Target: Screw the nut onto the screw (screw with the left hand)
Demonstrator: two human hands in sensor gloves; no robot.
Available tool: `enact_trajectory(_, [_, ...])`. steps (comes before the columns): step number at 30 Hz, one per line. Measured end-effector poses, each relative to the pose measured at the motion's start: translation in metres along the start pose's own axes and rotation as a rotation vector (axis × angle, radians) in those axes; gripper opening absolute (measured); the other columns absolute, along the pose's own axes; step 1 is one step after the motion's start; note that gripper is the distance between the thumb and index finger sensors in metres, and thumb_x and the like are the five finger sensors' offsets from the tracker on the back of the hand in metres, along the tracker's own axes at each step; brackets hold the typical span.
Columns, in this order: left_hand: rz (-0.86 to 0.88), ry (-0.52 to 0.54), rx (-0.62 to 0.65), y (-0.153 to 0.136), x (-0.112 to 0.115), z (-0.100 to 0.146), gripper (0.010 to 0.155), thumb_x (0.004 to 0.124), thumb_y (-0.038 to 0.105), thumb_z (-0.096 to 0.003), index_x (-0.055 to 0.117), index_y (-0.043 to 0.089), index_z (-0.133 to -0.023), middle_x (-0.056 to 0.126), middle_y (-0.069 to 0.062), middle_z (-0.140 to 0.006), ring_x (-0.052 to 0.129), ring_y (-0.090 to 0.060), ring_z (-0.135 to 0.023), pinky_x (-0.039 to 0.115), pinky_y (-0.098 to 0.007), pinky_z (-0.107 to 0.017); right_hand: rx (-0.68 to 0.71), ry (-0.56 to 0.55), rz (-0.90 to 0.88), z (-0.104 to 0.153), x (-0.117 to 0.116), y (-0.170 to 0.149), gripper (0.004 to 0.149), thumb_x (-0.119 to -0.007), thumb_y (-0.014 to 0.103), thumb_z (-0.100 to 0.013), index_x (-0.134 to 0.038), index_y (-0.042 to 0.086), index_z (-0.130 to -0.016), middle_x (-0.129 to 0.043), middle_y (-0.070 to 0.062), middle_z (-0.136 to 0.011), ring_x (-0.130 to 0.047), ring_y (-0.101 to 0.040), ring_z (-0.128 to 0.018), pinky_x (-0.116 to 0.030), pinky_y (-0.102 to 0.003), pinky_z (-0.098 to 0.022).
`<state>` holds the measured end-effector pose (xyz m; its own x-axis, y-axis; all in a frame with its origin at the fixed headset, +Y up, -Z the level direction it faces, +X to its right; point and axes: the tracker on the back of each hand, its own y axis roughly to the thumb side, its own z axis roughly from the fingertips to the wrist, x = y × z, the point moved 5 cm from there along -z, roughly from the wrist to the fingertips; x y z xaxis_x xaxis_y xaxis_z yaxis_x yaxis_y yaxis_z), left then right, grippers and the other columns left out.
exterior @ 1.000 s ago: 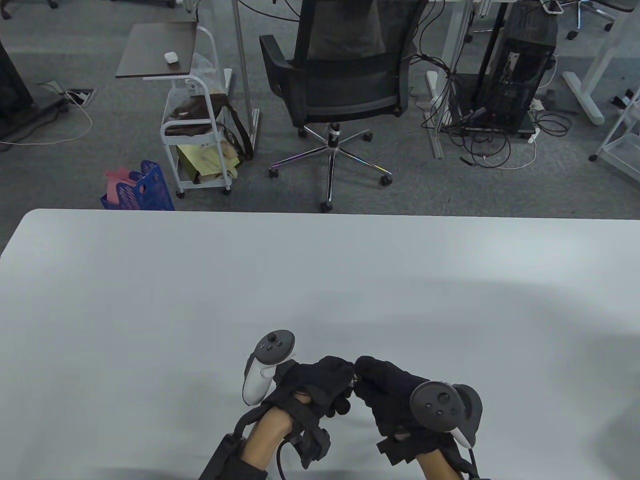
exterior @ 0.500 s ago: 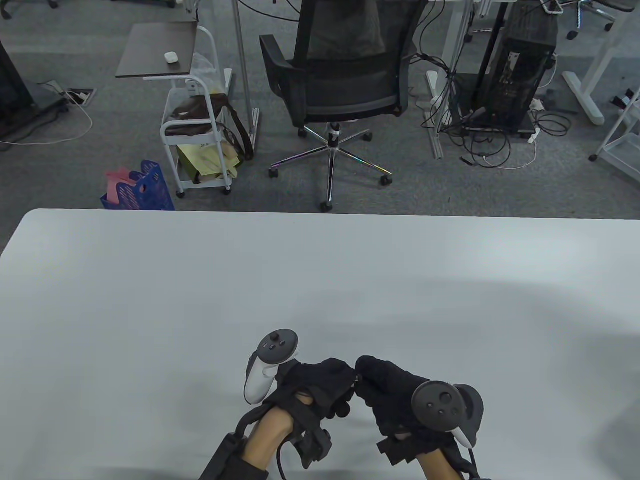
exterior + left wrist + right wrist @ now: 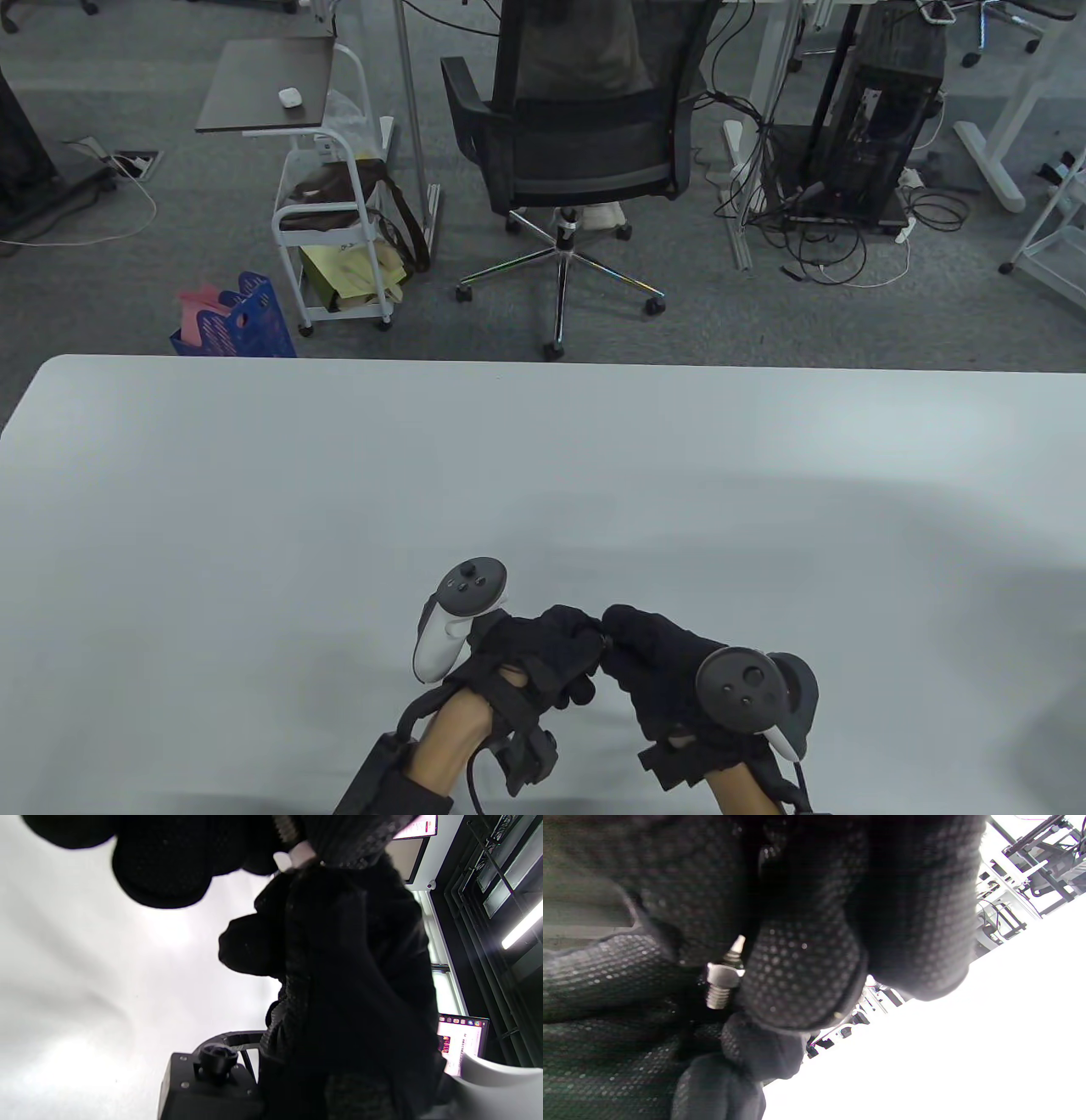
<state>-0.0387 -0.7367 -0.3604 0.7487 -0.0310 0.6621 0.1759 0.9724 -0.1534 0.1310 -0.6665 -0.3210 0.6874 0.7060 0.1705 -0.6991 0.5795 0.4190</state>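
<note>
- Table view: low in the frame, just right of centre, the left hand (image 3: 543, 649) and right hand (image 3: 657, 658) meet fingertip to fingertip above the white bench (image 3: 254, 509).
- Right wrist view: at left of centre, a silvery nut (image 3: 724, 975) sits on the threaded screw (image 3: 717, 995), gloved fingers (image 3: 801, 980) clamped around them.
- Which hand's fingers pinch which part, I cannot tell; both hands' fingers are curled together.

Bright threaded metal screw (image 3: 717, 995); dotted knit cloth gloves (image 3: 801, 980); matt table (image 3: 543, 475).
</note>
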Motion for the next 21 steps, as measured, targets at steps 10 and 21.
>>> enact_trajectory(10, [0.01,-0.011,0.004,0.0014,0.0008,-0.0001,0.057,0.071,0.037,-0.0451,0.065,0.004,-0.091,0.074,-0.026,-0.081,0.088,-0.041,-0.053,0.07,-0.056,-0.041,0.004,-0.006,-0.008,0.0,0.0015,0.0012,0.048,-0.095,0.036,-0.03,-0.089,0.018,-0.075,-0.105,-0.002,-0.059,-0.115,-0.008,-0.028,-0.103,-0.035,-0.029])
enact_trajectory(21, [0.004,-0.002,0.004,0.0014,0.0,-0.0005,0.056,0.07,0.037,-0.045,0.068,0.004,-0.089,0.075,-0.026,-0.08,0.088,-0.042,-0.053,0.07,-0.056,-0.041,0.005,-0.008,-0.009,0.0001,0.0023,0.0007,0.048,-0.095,0.036,-0.03,-0.089,0.019,-0.075,-0.105,-0.002,-0.059,-0.115,-0.008,-0.028,-0.103,-0.035,-0.029])
